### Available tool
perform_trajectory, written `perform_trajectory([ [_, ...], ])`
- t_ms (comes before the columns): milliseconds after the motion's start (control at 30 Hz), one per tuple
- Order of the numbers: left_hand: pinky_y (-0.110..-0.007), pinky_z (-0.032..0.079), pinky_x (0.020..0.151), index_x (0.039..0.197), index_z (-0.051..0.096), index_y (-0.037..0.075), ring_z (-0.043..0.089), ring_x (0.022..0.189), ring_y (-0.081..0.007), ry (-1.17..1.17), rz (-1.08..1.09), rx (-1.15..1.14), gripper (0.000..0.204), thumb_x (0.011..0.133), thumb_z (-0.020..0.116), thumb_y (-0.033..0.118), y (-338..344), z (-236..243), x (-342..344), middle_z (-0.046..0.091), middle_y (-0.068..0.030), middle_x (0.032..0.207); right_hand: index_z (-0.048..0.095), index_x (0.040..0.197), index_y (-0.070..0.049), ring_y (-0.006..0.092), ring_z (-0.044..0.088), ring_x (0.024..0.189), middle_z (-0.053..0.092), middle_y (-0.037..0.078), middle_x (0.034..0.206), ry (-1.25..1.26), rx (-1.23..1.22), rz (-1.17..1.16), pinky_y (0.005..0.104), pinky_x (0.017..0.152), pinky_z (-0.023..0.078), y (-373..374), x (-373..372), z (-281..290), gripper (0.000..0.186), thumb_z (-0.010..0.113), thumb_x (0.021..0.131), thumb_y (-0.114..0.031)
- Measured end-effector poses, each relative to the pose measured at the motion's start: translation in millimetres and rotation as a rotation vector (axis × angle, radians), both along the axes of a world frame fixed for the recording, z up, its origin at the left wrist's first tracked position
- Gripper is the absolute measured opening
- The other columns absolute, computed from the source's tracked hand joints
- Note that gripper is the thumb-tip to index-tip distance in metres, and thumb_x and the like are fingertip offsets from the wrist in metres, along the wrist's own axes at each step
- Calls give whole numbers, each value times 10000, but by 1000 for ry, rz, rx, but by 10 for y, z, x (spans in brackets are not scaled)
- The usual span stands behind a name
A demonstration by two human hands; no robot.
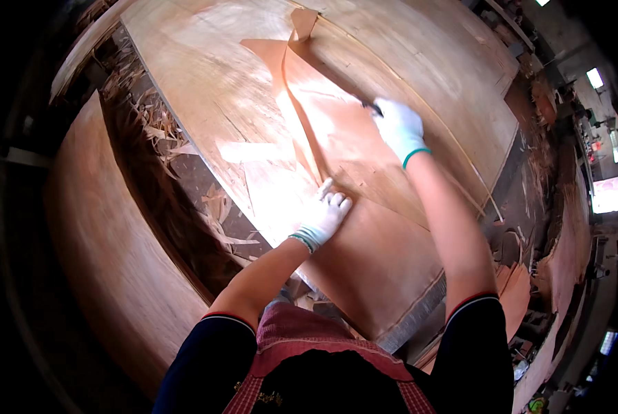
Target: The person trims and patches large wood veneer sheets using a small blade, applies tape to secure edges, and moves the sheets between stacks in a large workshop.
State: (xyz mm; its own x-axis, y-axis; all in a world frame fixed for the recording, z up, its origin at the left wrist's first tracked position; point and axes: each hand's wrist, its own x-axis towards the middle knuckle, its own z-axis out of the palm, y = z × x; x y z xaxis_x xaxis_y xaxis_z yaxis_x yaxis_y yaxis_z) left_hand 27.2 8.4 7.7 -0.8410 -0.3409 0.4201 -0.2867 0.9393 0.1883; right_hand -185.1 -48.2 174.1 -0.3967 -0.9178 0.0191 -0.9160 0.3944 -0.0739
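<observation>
The left hand [327, 212], fingers curled and thumb out, rests at the lower end of a folded strip [303, 127]; whether it pinches the strip, I cannot tell. Toward one o'clock from it, the right hand [400, 129] is closed round a dark tool [372, 107], blurred, at the right edge of a brown veneer sheet [343, 127]. That sheet lies at nine o'clock from the right hand, long axis running eleven to five; the left hand is nearer the fold. Beneath spreads a pale wood sheet [205, 76]; shavings [158, 127] lie toward ten o'clock.
</observation>
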Motion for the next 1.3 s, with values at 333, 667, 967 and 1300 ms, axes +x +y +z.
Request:
perform_trajectory([
  [333, -502, 165, 1170, 1086, 613, 35, 568, 1052, -240, -609, 17, -216, 277, 870, 459, 114, 203, 291, -138, 608, -108, 981, 629, 1091, 5, 108, 509, 722, 603, 29, 790, -293, -629, -67, 286, 676, 445, 911, -592, 1587, 307, 658, 875, -212],
  [667, -607, 78, 1145, 1150, 631, 167, 640, 994, -215, -600, 138, -94, 318, 936, 397, 141, 82, 304, -189, 660, -63, 1042, 628, 970, 29, 73, 470, 737, 576, -19, 806, -74, -767, -613, 242, 669, 402, 5066, -1766, 1685, 204, 660, 869, -145],
  [967, -434, 454, 838, 1048, 629, 121, 616, 920, -278, 34, 350, -448, 238, 822, 559, 138, 424, 2041, -1089, 640, -91, 995, 624, 1060, 32, 91, 488, 762, 604, 22, 833, -35, -694, -832, 241, 712, 427, 8706, -1933, 1259, 225, 606, 913, -137],
  [1300, -391, 484, 881, 1225, 554, 39, 609, 1016, -261, 168, -1670, 594, 344, 913, 581, 180, 5421, 2441, -2527, 648, -125, 1087, 591, 1134, -65, 413, 596, 950, 617, 213, 1094, 453, -135, -1000, 466, 794, 496, 9236, -2653, 1363, 265, 547, 883, -138],
])
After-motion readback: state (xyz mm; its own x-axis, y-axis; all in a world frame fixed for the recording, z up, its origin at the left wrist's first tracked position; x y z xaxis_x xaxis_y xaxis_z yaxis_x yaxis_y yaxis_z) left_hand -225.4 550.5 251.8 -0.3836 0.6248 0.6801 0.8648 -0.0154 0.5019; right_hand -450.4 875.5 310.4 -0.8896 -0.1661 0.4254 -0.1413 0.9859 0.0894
